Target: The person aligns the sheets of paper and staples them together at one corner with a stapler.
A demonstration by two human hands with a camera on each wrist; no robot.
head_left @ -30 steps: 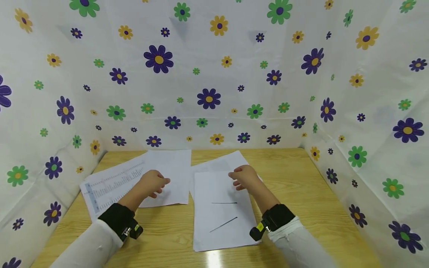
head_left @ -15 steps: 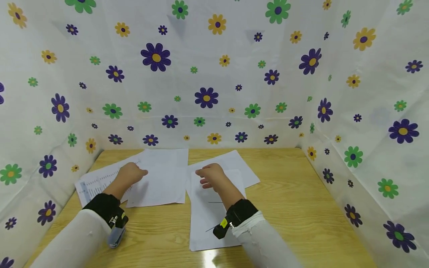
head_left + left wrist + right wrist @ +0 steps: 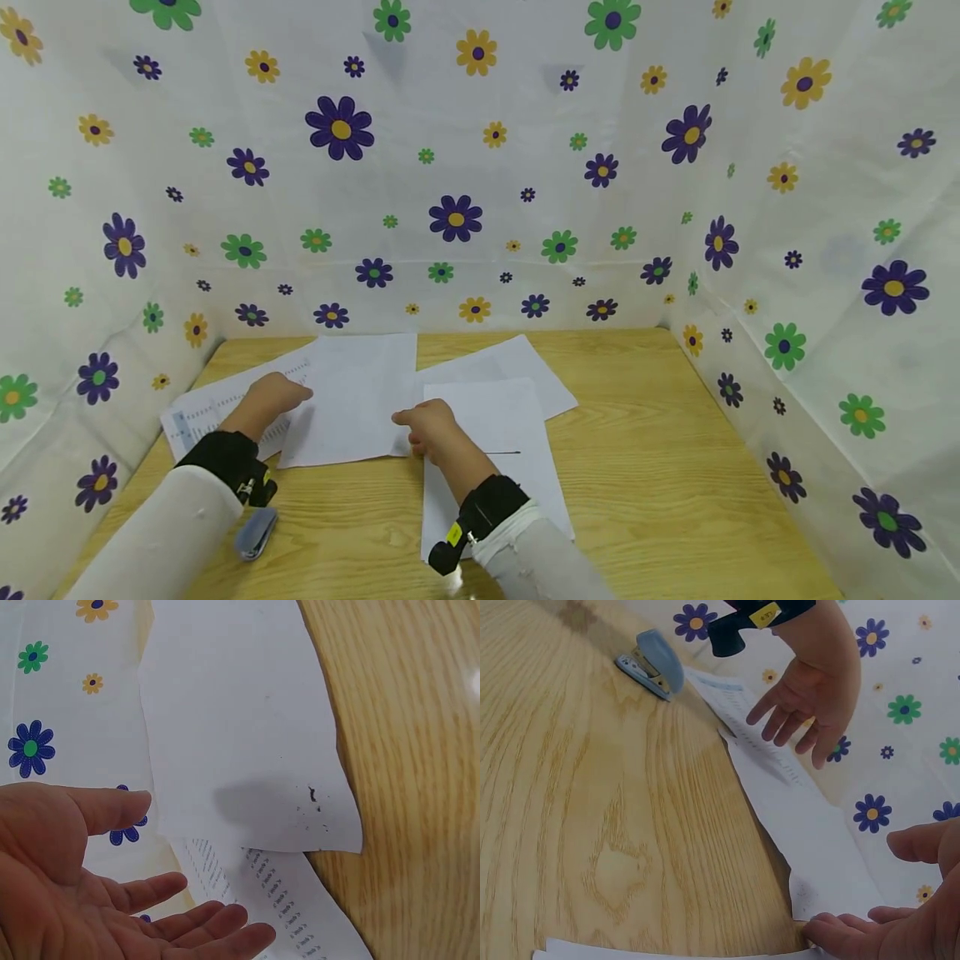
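My left hand (image 3: 270,400) hovers over the left pair of papers. In the left wrist view its thumb and fingers are spread and hold nothing. Below it lie a printed sheet (image 3: 206,408) with a table of text and, overlapping it, a mostly blank white sheet (image 3: 352,400). My right hand (image 3: 435,427) is by the right edge of that blank sheet. In the right wrist view, its thumb stands apart from the loosely extended fingers, which are close to the sheet's corner; whether they touch it I cannot tell.
A blue-grey stapler (image 3: 257,533) lies near my left forearm. Under my right forearm is a white sheet stack (image 3: 525,492) marked with a dark line, over another angled sheet (image 3: 553,396). A flower-print cloth (image 3: 480,167) walls the wooden table (image 3: 660,467).
Both hands have moved left, the right one from above the lined stack to the blank sheet's edge. The stapler has come into view from behind my left wrist.
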